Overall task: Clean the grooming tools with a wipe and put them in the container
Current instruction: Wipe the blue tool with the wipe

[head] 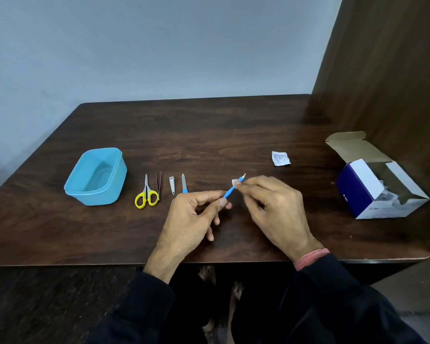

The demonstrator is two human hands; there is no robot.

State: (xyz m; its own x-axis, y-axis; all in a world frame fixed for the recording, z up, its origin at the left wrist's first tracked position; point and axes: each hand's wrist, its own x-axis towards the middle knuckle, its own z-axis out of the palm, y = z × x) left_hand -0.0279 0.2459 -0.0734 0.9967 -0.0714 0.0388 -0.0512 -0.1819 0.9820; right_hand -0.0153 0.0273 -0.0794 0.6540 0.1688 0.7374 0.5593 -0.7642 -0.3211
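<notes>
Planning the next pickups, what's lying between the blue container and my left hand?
Head view: yellow-handled scissors, tweezers, nail clippers and a blue-handled file lie in a row between the container and left hand.

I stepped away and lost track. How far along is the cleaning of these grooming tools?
Early on. Done: nothing; the blue container holds no tools. In hand: the left hand grips a blue-handled tool while the right hand pinches a small wipe on it near its tip. Left: the scissors, tweezers, nail clipper and nail file lie on the table.
</notes>
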